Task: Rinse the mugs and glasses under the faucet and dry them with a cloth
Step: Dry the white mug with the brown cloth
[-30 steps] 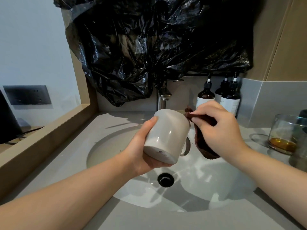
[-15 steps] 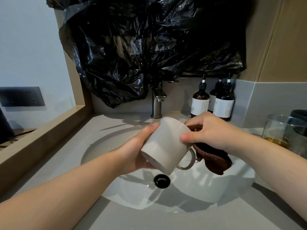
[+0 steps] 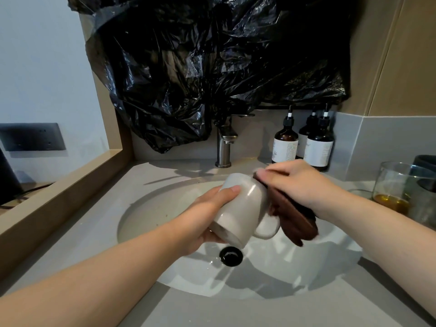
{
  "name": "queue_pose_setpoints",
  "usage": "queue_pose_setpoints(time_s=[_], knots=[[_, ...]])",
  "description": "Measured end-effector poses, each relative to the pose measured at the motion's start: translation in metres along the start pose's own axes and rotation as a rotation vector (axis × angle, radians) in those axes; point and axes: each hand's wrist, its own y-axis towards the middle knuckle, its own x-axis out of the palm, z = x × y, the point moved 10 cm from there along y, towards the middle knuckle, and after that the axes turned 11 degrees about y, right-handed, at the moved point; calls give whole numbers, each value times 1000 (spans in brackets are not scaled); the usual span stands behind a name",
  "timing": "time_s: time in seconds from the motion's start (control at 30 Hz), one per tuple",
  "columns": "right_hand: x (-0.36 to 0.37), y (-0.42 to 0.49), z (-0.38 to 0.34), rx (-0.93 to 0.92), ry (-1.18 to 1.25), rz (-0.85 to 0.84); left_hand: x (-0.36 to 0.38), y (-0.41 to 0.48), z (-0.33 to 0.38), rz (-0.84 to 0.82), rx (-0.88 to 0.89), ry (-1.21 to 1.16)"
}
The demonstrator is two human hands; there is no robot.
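Mug [image 3: 245, 208] between left hand [image 3: 207, 218] fingers [image 3: 226, 192]; right hand [image 3: 299, 185] holds cloth [image 3: 297, 223] against it.

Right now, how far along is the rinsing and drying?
Done, apparently: the faucet runs no water, so the grey mug seems rinsed. In hand: the left hand grips it while the right hand holds the brown cloth against it. Left: the glass with amber liquid on the counter.

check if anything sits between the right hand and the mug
Only the brown cloth: the right hand holds it against the side of the mug near the rim. It is the drying tool, not an obstacle. The left hand grips the mug directly, above the sink.
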Motion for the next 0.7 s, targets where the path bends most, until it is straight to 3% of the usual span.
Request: queue_pose_setpoints(time_s=[0.1, 0.17, 0.3, 0.37, 0.5, 0.63, 0.7], knots=[[-47, 12, 3, 48, 94, 312, -6, 2, -7, 67, -80, -96], [-55, 12, -13, -88, 23, 380, -4, 3, -6, 64, -78, -86], [2, -27, -63, -624, -401, 237, 3, 4, -6, 43, -43, -67], [25, -37, -61, -799, -576, 184, 3, 3, -3, 44, -12, -83], [19, -38, -60, -845, -601, 246, -3, 2, -2, 82, -18, -210], [69, -68, -51, -1040, -733, -11, -4, 3, -1, 63, -3, -221], [77, -70, -52, -1072, -744, -44, -5, 3, -2, 66, -3, -246]])
